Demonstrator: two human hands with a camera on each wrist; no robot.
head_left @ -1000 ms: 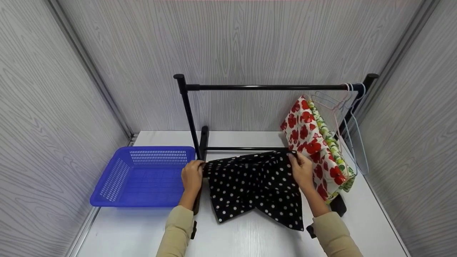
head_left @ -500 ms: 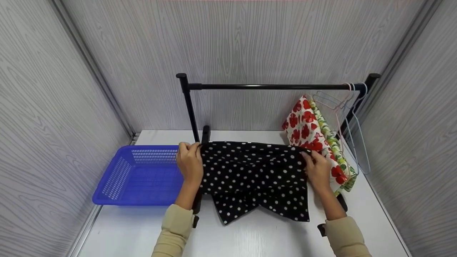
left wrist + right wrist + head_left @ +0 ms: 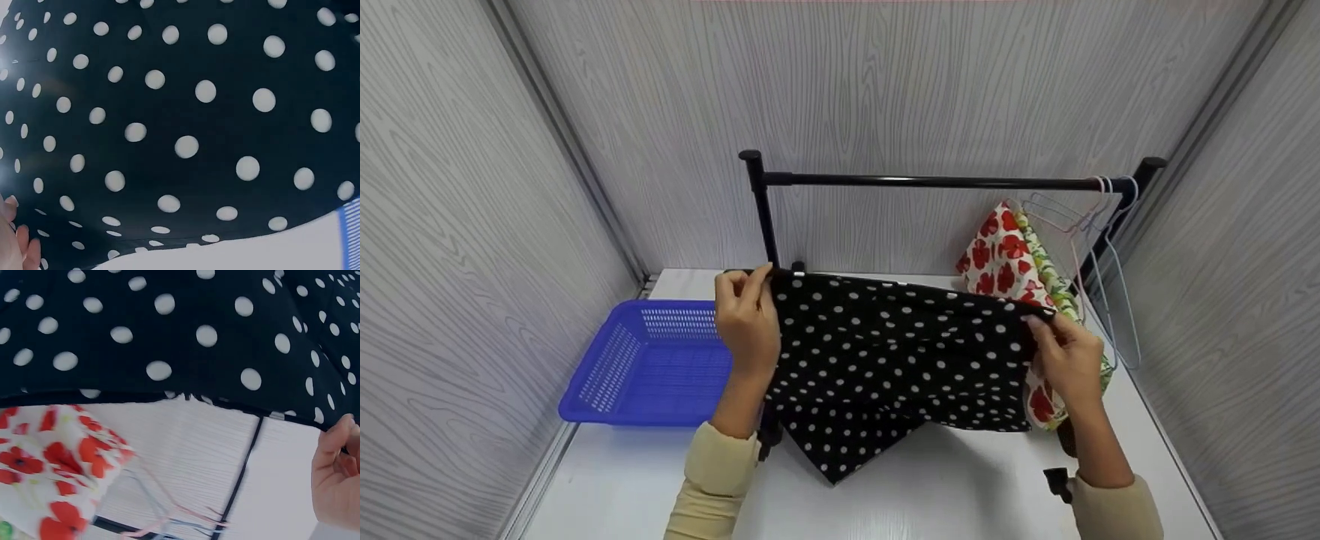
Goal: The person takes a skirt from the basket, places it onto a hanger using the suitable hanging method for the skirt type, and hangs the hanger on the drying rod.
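Observation:
A black cloth with white dots (image 3: 885, 345) is stretched between my two hands above the table, its lower edge hanging in uneven points. At its upper left corner my left hand (image 3: 746, 322) pinches the edge. The right hand (image 3: 1069, 364) pinches the upper right corner between thumb and fingers. Dotted fabric (image 3: 185, 112) fills most of the left wrist view. In the right wrist view, the cloth's edge (image 3: 185, 371) spans the frame above a red-flowered cloth (image 3: 62, 467).
Behind the cloth stands a black garment rack (image 3: 915, 181). At its right end hang a red-flowered cloth (image 3: 997, 251), a green-and-yellow patterned cloth (image 3: 1039, 251) and pale wire hangers (image 3: 1121, 285). A blue plastic basket (image 3: 660, 386) sits on the table (image 3: 630, 480) at left.
Both hands have moved apart and the left hand has risen, so the dotted cloth is higher and stretched wider. Its upper edge now slopes down to the right.

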